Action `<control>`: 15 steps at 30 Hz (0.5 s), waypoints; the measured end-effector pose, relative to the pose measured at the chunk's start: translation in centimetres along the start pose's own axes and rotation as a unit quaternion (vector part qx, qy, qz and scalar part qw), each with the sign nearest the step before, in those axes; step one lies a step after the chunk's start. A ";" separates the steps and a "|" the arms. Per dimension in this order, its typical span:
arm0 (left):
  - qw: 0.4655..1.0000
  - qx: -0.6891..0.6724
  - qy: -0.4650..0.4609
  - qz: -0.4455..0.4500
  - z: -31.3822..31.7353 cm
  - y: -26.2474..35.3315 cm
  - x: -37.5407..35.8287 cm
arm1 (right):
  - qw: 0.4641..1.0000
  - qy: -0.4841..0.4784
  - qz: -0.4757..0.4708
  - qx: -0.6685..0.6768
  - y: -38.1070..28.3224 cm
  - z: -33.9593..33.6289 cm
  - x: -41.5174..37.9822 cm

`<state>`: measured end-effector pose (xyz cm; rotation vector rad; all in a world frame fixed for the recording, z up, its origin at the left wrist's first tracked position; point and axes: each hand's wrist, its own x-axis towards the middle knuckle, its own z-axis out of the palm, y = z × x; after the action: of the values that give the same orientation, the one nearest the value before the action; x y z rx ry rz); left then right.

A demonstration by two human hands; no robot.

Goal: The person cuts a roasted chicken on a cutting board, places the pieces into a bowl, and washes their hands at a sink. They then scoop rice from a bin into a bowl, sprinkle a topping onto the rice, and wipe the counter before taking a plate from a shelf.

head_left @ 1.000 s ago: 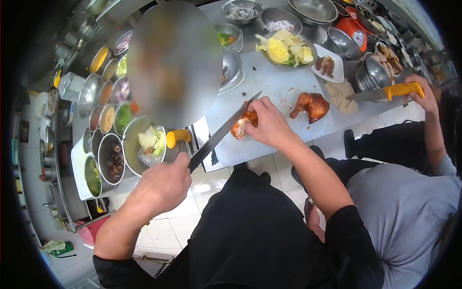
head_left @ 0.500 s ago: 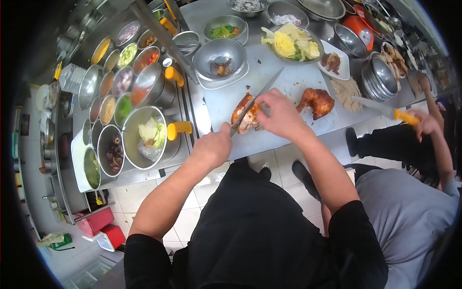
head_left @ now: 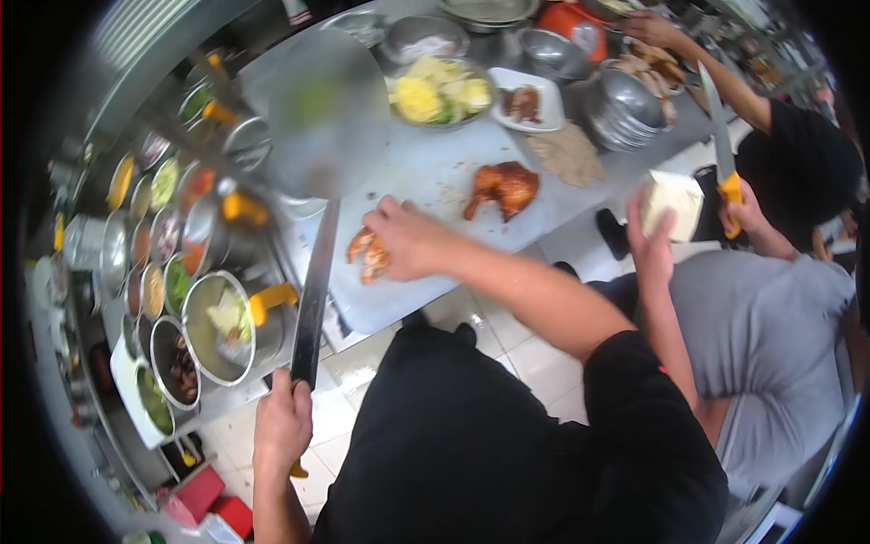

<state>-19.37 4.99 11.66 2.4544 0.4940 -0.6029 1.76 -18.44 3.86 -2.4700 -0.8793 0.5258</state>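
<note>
My left hand [head_left: 283, 424] grips the handle of a long kitchen knife [head_left: 315, 295]. Its blade points up and away, clear of the meat, left of the cutting board [head_left: 426, 168]. On the board my right hand [head_left: 405, 238] has its fingers closed over a piece of roasted chicken [head_left: 370, 258], partly covering it. The chicken piece shows pale flesh and browned skin. Farther right on the same board lies a glossy brown chicken leg [head_left: 504, 190], touched by neither hand. Small crumbs are scattered between the two.
Metal tubs of chopped ingredients [head_left: 217, 326] line the left. A bowl of cabbage [head_left: 444, 91], a white dish of meat [head_left: 526, 100] and stacked bowls [head_left: 625, 113] stand behind. At right, a co-worker holds a knife [head_left: 722, 150] and a pale block [head_left: 673, 207]. A blurred patch hides the back left.
My left hand has drawn the knife off the chicken piece, down and to the left. My right hand now covers the piece. The co-worker's knife is raised, and a pale block has come into view.
</note>
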 end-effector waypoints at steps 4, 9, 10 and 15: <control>0.999 0.009 -0.030 0.013 0.2 1.6 1.1 | 0.981 0.022 0.181 0.072 -2.8 1.6 -0.7; 0.995 0.087 -0.029 0.047 -1.8 3.7 2.2 | 0.991 0.072 0.111 -0.007 -2.5 -0.5 -2.2; 0.994 0.090 -0.036 0.040 -2.2 3.8 2.2 | 0.991 0.118 0.063 0.003 -1.7 0.0 -2.1; 0.986 0.136 -0.094 0.022 -3.9 5.6 0.7 | 0.989 0.131 0.002 0.061 -0.3 1.0 -1.0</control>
<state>-14.97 3.11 16.62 2.6184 0.2962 -0.9258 0.35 -18.63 3.39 -2.3600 -0.7148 0.2393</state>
